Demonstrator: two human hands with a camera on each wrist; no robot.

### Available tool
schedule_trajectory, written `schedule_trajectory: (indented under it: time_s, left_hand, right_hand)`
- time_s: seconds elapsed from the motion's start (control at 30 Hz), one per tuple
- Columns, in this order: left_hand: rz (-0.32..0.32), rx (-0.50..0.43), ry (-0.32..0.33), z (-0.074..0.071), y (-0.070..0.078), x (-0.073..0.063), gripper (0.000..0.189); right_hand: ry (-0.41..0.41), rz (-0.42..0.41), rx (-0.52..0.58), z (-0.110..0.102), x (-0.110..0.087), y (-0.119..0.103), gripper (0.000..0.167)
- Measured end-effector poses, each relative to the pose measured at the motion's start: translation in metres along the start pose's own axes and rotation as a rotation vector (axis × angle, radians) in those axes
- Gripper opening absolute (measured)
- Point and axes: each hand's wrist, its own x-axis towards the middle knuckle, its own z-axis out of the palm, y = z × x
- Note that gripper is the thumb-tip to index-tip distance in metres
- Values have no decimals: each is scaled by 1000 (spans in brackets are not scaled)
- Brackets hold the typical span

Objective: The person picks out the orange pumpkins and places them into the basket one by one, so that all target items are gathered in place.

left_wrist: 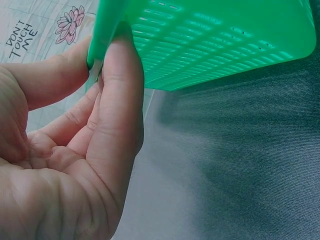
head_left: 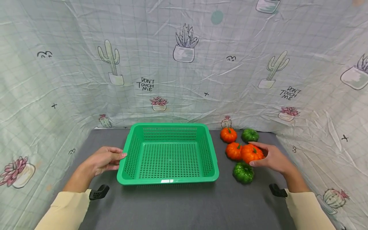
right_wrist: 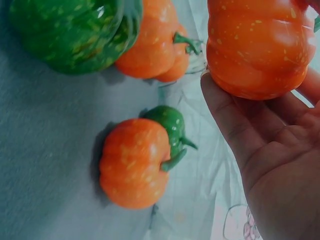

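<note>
My left hand [head_left: 104, 161] pinches the left rim of a green plastic basket [head_left: 168, 181] between thumb and fingers. In the left wrist view, the thumb lies on one side of the basket's rim [left_wrist: 107, 30] and the index finger on the other. On the right, my right hand [head_left: 273, 158] grips an orange pumpkin [head_left: 252, 154], raised off the table in the right wrist view. A green pumpkin [head_left: 243, 172] sits just in front of it, and an orange pumpkin [head_left: 234, 150] stands to its left. The basket's inside shows no contents.
Farther back on the dark grey table [head_left: 184, 204] are another orange pumpkin [head_left: 228, 135] and a green pumpkin [head_left: 250, 135]. A wrinkled cloth [head_left: 184, 73] printed with cacti hangs behind and at both sides. The basket occupies the table's middle.
</note>
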Motion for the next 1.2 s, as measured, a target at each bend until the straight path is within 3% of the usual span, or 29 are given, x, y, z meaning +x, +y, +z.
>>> schedule_trajectory:
  time_s: [1.0, 1.2]
  left_hand:
    - [-12, 20, 8, 0, 3, -2, 46]
    - [-16, 14, 8, 1, 2, -2, 45]
  right_hand:
    - [-86, -77, 20, 13, 42, -34, 80]
    - [-117, -55, 58, 18, 50, -44, 81]
